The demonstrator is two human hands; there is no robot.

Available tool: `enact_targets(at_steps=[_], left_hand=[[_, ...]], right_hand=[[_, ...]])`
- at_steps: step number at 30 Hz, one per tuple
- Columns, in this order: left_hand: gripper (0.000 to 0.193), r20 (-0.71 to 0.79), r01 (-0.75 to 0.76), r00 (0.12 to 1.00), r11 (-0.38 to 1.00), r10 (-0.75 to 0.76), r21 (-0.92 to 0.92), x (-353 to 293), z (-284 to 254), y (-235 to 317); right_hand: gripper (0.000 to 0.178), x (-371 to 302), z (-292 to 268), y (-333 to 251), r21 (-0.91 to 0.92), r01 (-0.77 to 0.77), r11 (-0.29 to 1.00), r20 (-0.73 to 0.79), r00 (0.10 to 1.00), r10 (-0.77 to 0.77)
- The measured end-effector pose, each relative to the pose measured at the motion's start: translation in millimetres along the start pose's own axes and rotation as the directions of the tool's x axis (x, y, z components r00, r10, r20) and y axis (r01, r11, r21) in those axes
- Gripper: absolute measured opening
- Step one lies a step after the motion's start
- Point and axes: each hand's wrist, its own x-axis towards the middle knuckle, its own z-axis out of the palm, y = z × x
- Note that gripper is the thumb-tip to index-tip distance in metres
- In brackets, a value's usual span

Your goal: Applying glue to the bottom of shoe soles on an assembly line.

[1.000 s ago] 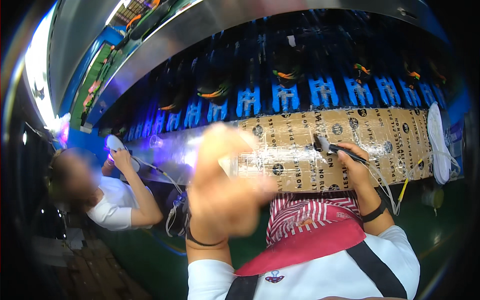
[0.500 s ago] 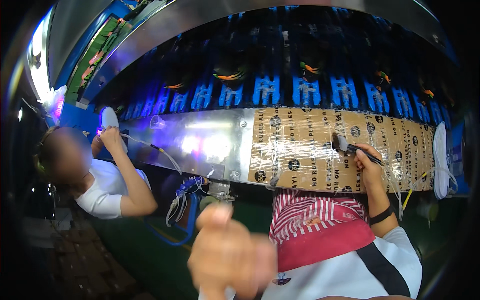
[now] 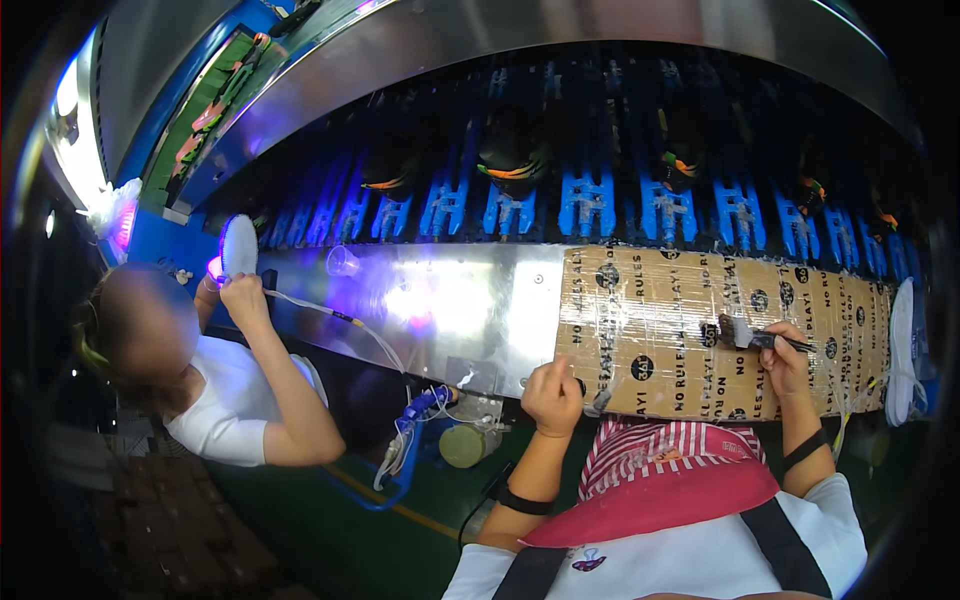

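Note:
My right hand is closed round the black handle of a flat paint brush. Its dark bristles point left, over the cardboard sheet that covers the bench. At the near edge of the bench, by the cardboard's left corner, my left hand is curled into a fist with nothing seen in it. Beyond the cardboard stands a row of blue holders, some with dark items edged in orange and green behind them.
A white shoe sole stands at the cardboard's right end. On the left, a co-worker holds another sole. A clear cup stands on the metal bench top. Blue fittings with white tubes hang below its near edge.
My left hand has moved from low in front of me up to the bench edge and is now in a fist. The holders and their items appear shifted right as the view turned.

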Motion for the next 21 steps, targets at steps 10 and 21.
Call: enact_targets(at_steps=[10, 21], left_hand=[[0.027, 0.064, -0.083, 0.995, 0.996, 0.081, 0.024, 1.0, 13.8, 7.0], [0.025, 0.127, -0.027, 0.991, 0.994, 0.041, -0.109, -9.9, 15.3, -0.2]], right_hand=[[0.020, -7.3, 9.2, -16.7, -0.044, -0.042, 0.998, -0.162, 0.986, 0.035], [0.015, -11.3, 1.2, -4.4, 0.036, 0.116, 0.993, -0.063, 0.991, -0.114]])
